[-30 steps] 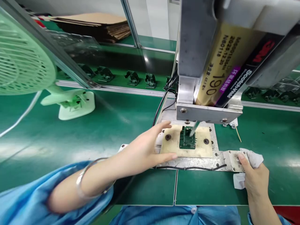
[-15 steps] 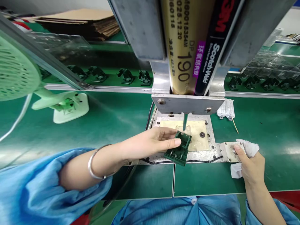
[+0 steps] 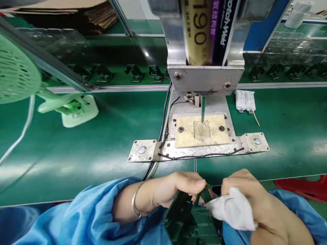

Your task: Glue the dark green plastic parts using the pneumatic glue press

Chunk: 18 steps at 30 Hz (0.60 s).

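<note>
Low in the head view, my left hand (image 3: 182,187) grips a dark green plastic housing (image 3: 195,221) by its upper part, thumb on top. The housing is held tilted in front of my body, and its lower end runs out of the frame. My right hand (image 3: 265,211) is closed around a white wipe (image 3: 235,209), whose end is at the housing's right side; whether it presses there is hard to tell. Beyond my hands stands the glue dispenser, its thin green nozzle (image 3: 203,109) pointing down over the recess of a cream fixture plate (image 3: 184,139).
Metal button blocks sit left (image 3: 143,150) and right (image 3: 255,142) of the plate. White packets (image 3: 245,101) lie at the right. A green clip fan (image 3: 74,109) stands at the left. Several dark parts (image 3: 134,73) line the strip behind the rail.
My left hand has drawn the green housing from under the nozzle down towards my body. My right hand has left the right button and brought the wipe to the housing.
</note>
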Motion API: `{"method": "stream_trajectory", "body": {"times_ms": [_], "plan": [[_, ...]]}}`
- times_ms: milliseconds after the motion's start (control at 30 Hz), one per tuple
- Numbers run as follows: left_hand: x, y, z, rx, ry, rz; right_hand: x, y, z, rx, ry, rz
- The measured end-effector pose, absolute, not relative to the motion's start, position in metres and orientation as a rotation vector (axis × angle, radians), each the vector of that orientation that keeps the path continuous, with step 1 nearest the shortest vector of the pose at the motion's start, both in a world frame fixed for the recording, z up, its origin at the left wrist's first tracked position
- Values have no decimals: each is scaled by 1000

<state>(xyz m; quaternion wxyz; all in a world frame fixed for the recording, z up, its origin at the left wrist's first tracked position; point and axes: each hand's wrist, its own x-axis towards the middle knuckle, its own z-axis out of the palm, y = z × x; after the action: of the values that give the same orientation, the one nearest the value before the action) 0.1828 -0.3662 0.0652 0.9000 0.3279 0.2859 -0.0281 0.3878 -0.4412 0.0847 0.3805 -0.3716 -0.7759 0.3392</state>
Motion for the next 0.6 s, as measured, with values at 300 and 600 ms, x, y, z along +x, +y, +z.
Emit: {"method": "stream_trajectory", "body": {"times_ms": [300, 600], "plan": [[176, -365, 84, 1042, 435, -48, 382, -445, 87, -926, -2240, 836], [175, -369, 88, 1204, 433, 119, 381, -447, 86, -961, -2182, 663]]}}
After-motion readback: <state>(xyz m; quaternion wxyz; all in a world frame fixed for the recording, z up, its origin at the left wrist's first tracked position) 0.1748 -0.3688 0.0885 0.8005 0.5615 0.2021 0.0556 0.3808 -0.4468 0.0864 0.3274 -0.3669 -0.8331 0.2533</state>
